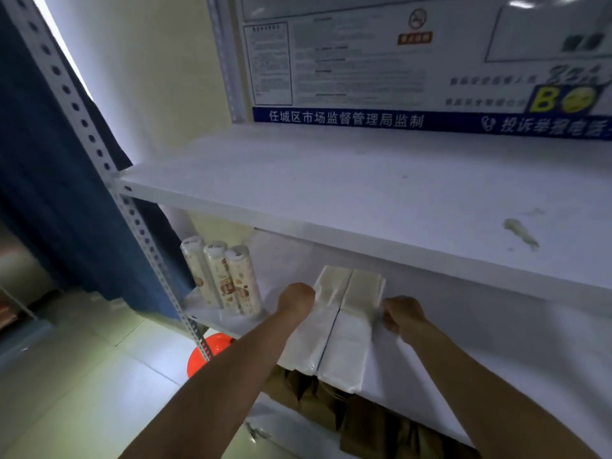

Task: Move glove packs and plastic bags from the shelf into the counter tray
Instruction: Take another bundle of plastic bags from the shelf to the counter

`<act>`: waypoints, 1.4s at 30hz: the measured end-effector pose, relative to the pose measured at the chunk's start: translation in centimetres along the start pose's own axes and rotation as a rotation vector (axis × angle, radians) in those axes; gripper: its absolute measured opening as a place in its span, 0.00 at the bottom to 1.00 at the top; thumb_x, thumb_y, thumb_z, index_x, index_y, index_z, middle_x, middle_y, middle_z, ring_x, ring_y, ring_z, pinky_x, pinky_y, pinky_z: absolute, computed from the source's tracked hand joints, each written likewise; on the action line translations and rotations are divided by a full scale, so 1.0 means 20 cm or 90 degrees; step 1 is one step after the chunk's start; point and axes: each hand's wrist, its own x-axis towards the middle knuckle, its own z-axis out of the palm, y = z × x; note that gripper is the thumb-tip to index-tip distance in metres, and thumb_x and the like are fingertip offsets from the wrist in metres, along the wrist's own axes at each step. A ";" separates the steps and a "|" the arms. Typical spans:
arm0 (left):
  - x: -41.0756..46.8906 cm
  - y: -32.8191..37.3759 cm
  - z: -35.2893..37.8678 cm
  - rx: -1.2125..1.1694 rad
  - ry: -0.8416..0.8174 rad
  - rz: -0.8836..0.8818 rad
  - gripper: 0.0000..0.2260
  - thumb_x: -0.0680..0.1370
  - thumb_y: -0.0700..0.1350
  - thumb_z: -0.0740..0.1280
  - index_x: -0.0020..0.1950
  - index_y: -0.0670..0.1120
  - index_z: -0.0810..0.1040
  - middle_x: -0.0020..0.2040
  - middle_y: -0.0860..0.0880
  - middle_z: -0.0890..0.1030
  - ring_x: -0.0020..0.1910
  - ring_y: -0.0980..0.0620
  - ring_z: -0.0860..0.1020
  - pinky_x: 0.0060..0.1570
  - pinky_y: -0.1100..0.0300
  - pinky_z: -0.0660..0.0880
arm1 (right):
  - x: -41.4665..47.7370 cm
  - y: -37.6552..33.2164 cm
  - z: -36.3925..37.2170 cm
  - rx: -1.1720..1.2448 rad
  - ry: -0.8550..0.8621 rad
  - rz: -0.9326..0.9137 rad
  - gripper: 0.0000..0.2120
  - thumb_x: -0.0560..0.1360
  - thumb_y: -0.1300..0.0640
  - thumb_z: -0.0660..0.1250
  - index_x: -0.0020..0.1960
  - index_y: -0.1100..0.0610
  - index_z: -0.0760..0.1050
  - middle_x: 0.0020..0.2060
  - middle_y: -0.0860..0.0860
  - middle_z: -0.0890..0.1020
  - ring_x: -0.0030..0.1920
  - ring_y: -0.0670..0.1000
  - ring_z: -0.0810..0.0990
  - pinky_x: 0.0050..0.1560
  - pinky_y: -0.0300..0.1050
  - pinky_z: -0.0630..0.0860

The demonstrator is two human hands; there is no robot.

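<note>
Two long white plastic packs point(341, 326) lie side by side on the middle shelf point(496, 376) of a white rack, their near ends sticking out over the shelf's front edge. My left hand point(296, 301) grips the left side of the left pack. On the right pack's outer edge, my right hand point(402, 314) is closed. Whether these are glove packs or plastic bags I cannot tell. No counter tray is in view.
Three patterned paper rolls point(222, 276) stand at the shelf's left end. The upper shelf point(331, 183) juts out just above my hands. Brown paper bags point(347, 409) sit on the shelf below. An orange object point(205, 354) lies on the floor beside the perforated upright point(139, 223).
</note>
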 end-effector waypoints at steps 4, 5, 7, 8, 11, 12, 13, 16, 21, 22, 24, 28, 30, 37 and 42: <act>0.15 -0.04 0.02 0.125 -0.104 0.042 0.13 0.80 0.31 0.60 0.64 0.34 0.76 0.63 0.37 0.77 0.63 0.40 0.77 0.63 0.50 0.74 | -0.02 0.03 0.09 0.010 0.016 0.030 0.03 0.72 0.65 0.66 0.40 0.63 0.75 0.35 0.62 0.79 0.38 0.60 0.81 0.43 0.55 0.81; 0.17 -0.05 0.02 0.088 -0.132 0.023 0.14 0.80 0.32 0.61 0.64 0.34 0.76 0.64 0.37 0.77 0.63 0.40 0.77 0.63 0.50 0.74 | -0.02 0.03 0.12 0.000 0.030 0.035 0.03 0.71 0.65 0.66 0.39 0.63 0.75 0.34 0.61 0.78 0.36 0.60 0.80 0.41 0.54 0.81; 0.17 -0.04 -0.01 -0.029 -0.160 -0.036 0.14 0.81 0.36 0.61 0.65 0.36 0.77 0.63 0.40 0.79 0.62 0.42 0.78 0.60 0.53 0.76 | -0.02 0.02 0.15 -0.023 0.064 0.045 0.05 0.69 0.64 0.67 0.36 0.64 0.75 0.30 0.60 0.76 0.33 0.59 0.78 0.37 0.52 0.77; 0.16 -0.04 -0.03 -0.063 -0.180 -0.064 0.14 0.81 0.39 0.61 0.64 0.38 0.78 0.60 0.42 0.80 0.60 0.43 0.79 0.55 0.55 0.78 | -0.02 0.02 0.17 -0.027 0.073 0.051 0.05 0.70 0.65 0.67 0.35 0.64 0.75 0.29 0.60 0.75 0.32 0.58 0.77 0.36 0.51 0.75; 0.18 -0.06 -0.06 -0.092 -0.220 -0.059 0.09 0.80 0.43 0.61 0.52 0.43 0.80 0.49 0.44 0.80 0.49 0.45 0.80 0.45 0.58 0.77 | -0.09 -0.01 0.22 -0.002 0.076 0.086 0.03 0.73 0.68 0.67 0.41 0.67 0.76 0.34 0.61 0.78 0.32 0.59 0.79 0.32 0.50 0.77; 0.20 -0.07 -0.06 -0.081 -0.233 -0.060 0.09 0.80 0.43 0.61 0.48 0.41 0.79 0.48 0.43 0.81 0.48 0.44 0.81 0.44 0.57 0.76 | -0.12 -0.02 0.24 -0.003 0.080 0.094 0.03 0.73 0.68 0.68 0.43 0.68 0.76 0.35 0.62 0.79 0.33 0.59 0.79 0.28 0.49 0.77; 0.23 -0.09 -0.05 -0.070 -0.244 -0.071 0.09 0.79 0.43 0.61 0.46 0.39 0.79 0.48 0.41 0.82 0.48 0.42 0.82 0.43 0.57 0.76 | -0.14 -0.02 0.25 -0.011 0.083 0.098 0.03 0.74 0.68 0.68 0.45 0.69 0.76 0.36 0.62 0.79 0.32 0.59 0.80 0.26 0.48 0.76; 0.33 -0.15 -0.01 -0.085 -0.278 -0.083 0.12 0.77 0.43 0.62 0.48 0.36 0.80 0.51 0.38 0.83 0.50 0.40 0.83 0.46 0.52 0.81 | -0.18 -0.01 0.27 -0.023 0.082 0.097 0.04 0.74 0.69 0.68 0.49 0.67 0.76 0.44 0.65 0.81 0.42 0.64 0.83 0.39 0.60 0.82; 0.17 -0.10 -0.11 -0.217 -0.310 -0.102 0.07 0.73 0.41 0.65 0.38 0.40 0.80 0.35 0.43 0.82 0.35 0.44 0.80 0.47 0.48 0.82 | -0.25 -0.03 0.21 0.092 0.072 0.076 0.09 0.73 0.74 0.67 0.51 0.66 0.77 0.45 0.62 0.80 0.47 0.63 0.80 0.53 0.60 0.79; 0.13 -0.08 -0.12 -0.246 -0.325 -0.112 0.08 0.74 0.40 0.65 0.36 0.41 0.79 0.33 0.44 0.80 0.33 0.45 0.78 0.45 0.51 0.80 | -0.26 -0.05 0.19 0.116 0.065 0.072 0.09 0.73 0.74 0.67 0.52 0.67 0.77 0.45 0.62 0.80 0.45 0.62 0.80 0.51 0.58 0.79; 0.09 -0.08 -0.11 -0.282 -0.352 -0.128 0.09 0.77 0.39 0.63 0.38 0.42 0.78 0.34 0.45 0.79 0.35 0.46 0.77 0.42 0.54 0.78 | -0.26 -0.08 0.17 0.154 0.041 0.059 0.11 0.72 0.74 0.69 0.54 0.69 0.79 0.49 0.63 0.82 0.47 0.62 0.81 0.47 0.56 0.80; 0.08 -0.10 -0.10 -0.326 -0.350 -0.146 0.09 0.80 0.42 0.59 0.45 0.42 0.76 0.41 0.43 0.77 0.40 0.46 0.76 0.40 0.56 0.76 | -0.26 -0.10 0.24 0.168 -0.014 0.040 0.13 0.72 0.74 0.69 0.56 0.70 0.78 0.52 0.64 0.82 0.48 0.61 0.82 0.40 0.52 0.80; 0.06 -0.09 -0.11 -0.326 -0.337 -0.144 0.08 0.81 0.42 0.58 0.45 0.42 0.75 0.41 0.43 0.76 0.39 0.46 0.75 0.39 0.57 0.75 | -0.25 -0.07 0.33 0.138 -0.013 0.053 0.13 0.72 0.74 0.70 0.57 0.72 0.77 0.49 0.64 0.82 0.44 0.61 0.81 0.42 0.55 0.81; 0.03 -0.09 -0.14 -0.287 -0.331 -0.127 0.07 0.79 0.40 0.60 0.42 0.41 0.74 0.40 0.42 0.75 0.36 0.46 0.74 0.38 0.57 0.73 | -0.29 -0.01 0.44 -0.188 0.086 0.037 0.13 0.75 0.55 0.72 0.53 0.63 0.79 0.39 0.60 0.83 0.30 0.55 0.80 0.27 0.43 0.77; 0.02 -0.09 -0.08 -0.270 -0.338 -0.117 0.09 0.77 0.37 0.63 0.53 0.35 0.79 0.46 0.38 0.83 0.41 0.41 0.83 0.41 0.51 0.83 | -0.30 0.01 0.46 -0.064 0.104 0.050 0.11 0.77 0.56 0.69 0.51 0.65 0.77 0.44 0.64 0.83 0.44 0.64 0.84 0.42 0.56 0.82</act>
